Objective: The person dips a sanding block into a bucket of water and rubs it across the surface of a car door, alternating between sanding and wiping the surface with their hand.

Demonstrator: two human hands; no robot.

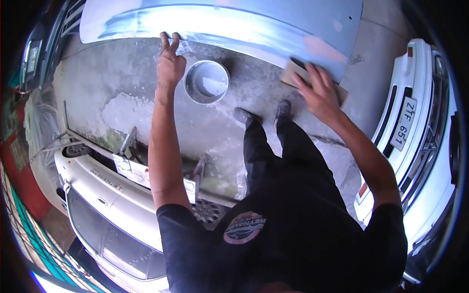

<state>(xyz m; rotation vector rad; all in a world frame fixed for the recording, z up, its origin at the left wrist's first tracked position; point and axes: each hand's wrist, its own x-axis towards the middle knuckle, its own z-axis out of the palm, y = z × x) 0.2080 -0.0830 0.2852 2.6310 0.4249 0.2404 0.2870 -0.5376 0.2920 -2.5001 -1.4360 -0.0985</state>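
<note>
- Left hand [170, 67]: fingers spread on the far panel's [220, 22] near edge; cannot tell if gripping.
- Bucket [189, 91] on the floor [210, 129], right of it.
- Right hand [321, 96] grips a brown pad [292, 75] at the panel's near right edge.

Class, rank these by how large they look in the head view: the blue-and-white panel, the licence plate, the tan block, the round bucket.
1. Blue-and-white panel
2. Round bucket
3. Licence plate

Below the panel, the tan block's place is unsure: the right hand covers part.
</note>
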